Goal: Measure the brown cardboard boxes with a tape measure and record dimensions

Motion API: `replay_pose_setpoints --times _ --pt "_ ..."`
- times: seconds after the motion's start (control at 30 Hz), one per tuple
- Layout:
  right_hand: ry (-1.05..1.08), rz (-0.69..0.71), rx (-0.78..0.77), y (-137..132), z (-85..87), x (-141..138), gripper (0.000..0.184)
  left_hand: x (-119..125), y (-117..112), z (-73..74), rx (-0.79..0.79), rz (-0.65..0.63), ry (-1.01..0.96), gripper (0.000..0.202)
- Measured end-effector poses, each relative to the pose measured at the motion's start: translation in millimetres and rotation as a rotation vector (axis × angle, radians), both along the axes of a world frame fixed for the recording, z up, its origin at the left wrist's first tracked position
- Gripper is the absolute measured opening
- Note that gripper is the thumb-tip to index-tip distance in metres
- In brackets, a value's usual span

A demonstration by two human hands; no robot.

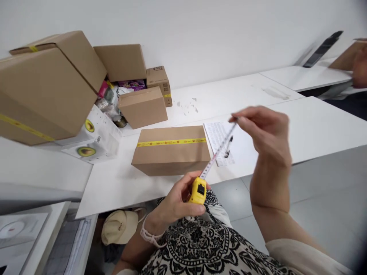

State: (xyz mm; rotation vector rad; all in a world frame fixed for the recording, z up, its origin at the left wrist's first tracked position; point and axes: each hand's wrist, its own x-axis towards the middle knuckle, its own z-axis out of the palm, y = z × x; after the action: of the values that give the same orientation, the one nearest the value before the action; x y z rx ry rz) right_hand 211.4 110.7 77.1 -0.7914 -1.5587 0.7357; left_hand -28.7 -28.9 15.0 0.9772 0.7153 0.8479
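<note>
My left hand [174, 200] is closed round a yellow tape measure case [197, 190], held near my body below the table edge. Its white tape blade [218, 150] runs up and to the right. My right hand [265, 131] pinches the blade's end above the table. A closed cardboard box with a yellow tape stripe [171, 149] lies on the white table [315, 126] just beyond the tape measure. Right of the box lies a printed sheet [219, 141] with a black pen [228, 147] on it.
At the back left stand large cardboard boxes [48, 84], a smaller closed box [142, 107], an open box with packets [126, 82] and a white avocado-printed carton [94, 139]. Another person's hand [360, 65] holds cardboard at the far right. A beige cap [120, 226] lies below the table.
</note>
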Motion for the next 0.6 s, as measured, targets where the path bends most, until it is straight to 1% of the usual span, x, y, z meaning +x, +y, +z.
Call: replay_pose_setpoints --times 0.03,0.07,0.13,0.17,0.23,0.27,0.33,0.4,0.43,0.47,0.5,0.53,0.57,0.6 --pt "-0.031 -0.041 0.008 -21 -6.6 10 0.011 4 2 -3.9 -0.01 -0.059 0.016 0.089" --pt "-0.079 -0.052 -0.014 -40 -17.2 16 0.009 10 5 -8.2 -0.028 -0.107 0.019 0.103" --pt "-0.158 -0.039 -0.068 -72 -47.2 20 0.01 24 11 -17.0 -0.055 -0.172 0.009 0.124" --pt "-0.182 -0.053 -0.098 -85 -64.1 18 0.012 33 14 -21.4 -0.053 -0.185 0.01 0.128" --pt "-0.191 -0.095 -0.16 -104 -95.5 15 0.013 48 20 -30.1 -0.02 -0.191 0.033 0.131" --pt "-0.175 -0.13 -0.191 -111 -107.9 15 0.012 56 22 -34.4 0.001 -0.192 0.049 0.131" --pt "-0.164 -0.139 -0.272 -118 -124.6 22 0.013 67 26 -43.0 0.029 -0.205 0.081 0.13" --pt "-0.163 -0.096 -0.369 -114 -132.4 36 0.017 77 30 -51.4 0.049 -0.217 0.108 0.127" --pt "-0.155 -0.098 -0.419 -107 -134.7 46 0.021 81 32 -55.4 0.069 -0.209 0.134 0.125" --pt "-0.146 -0.136 -0.464 -95 -137.1 55 0.025 85 35 -59.4 0.102 -0.188 0.174 0.123" --pt "-0.147 -0.206 -0.509 -78 -140.1 65 0.03 90 38 -63.4 0.148 -0.158 0.229 0.12" --pt "-0.159 -0.328 -0.548 -58 -143.8 73 0.034 95 43 -67.5 0.204 -0.126 0.295 0.115" --pt "-0.221 -0.431 -0.579 -36 -148.2 80 0.035 100 48 -71.8 0.265 -0.1 0.366 0.107" --pt "-0.334 -0.5 -0.608 -12 -153.1 84 0.035 107 54 -76.4 0.329 -0.084 0.434 0.097"
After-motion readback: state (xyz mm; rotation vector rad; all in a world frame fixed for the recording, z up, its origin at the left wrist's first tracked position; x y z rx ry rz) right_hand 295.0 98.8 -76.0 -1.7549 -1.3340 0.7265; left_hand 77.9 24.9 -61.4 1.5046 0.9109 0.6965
